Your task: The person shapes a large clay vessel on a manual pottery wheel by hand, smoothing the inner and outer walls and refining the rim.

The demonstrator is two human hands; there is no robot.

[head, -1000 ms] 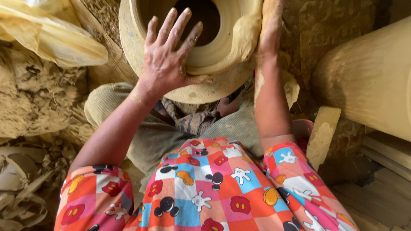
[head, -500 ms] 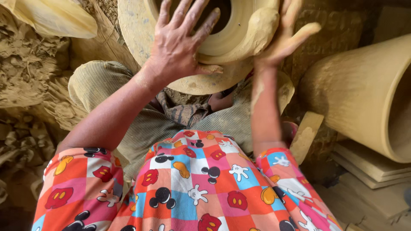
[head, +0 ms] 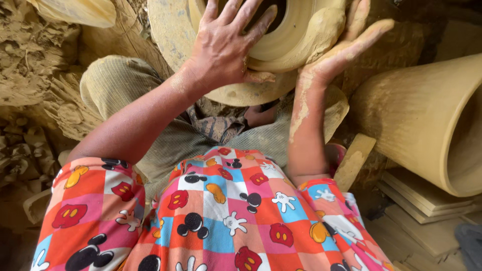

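A wet clay pot (head: 281, 42) sits on a round clay-smeared wheel disc (head: 170, 30) at the top of the head view. My left hand (head: 228, 47) lies flat on the pot's near wall, fingers spread toward its dark opening. My right hand (head: 346, 45), coated in pale clay, presses a lump of soft clay (head: 326, 30) against the pot's right side with the palm, fingers stretched out. The pot's far rim is cut off by the frame's top edge.
A large finished clay pot (head: 427, 120) lies on its side at the right, above stacked flat boards (head: 427, 200). A wooden paddle (head: 354, 160) leans by my right elbow. Heaps of raw clay (head: 35, 75) fill the left, with a plastic sheet (head: 75, 10) at top left.
The view has shifted right, showing more of the big pot. My right hand moved from the pot's upper right side down to press the clay lump against its wall. My left hand stayed on the pot.
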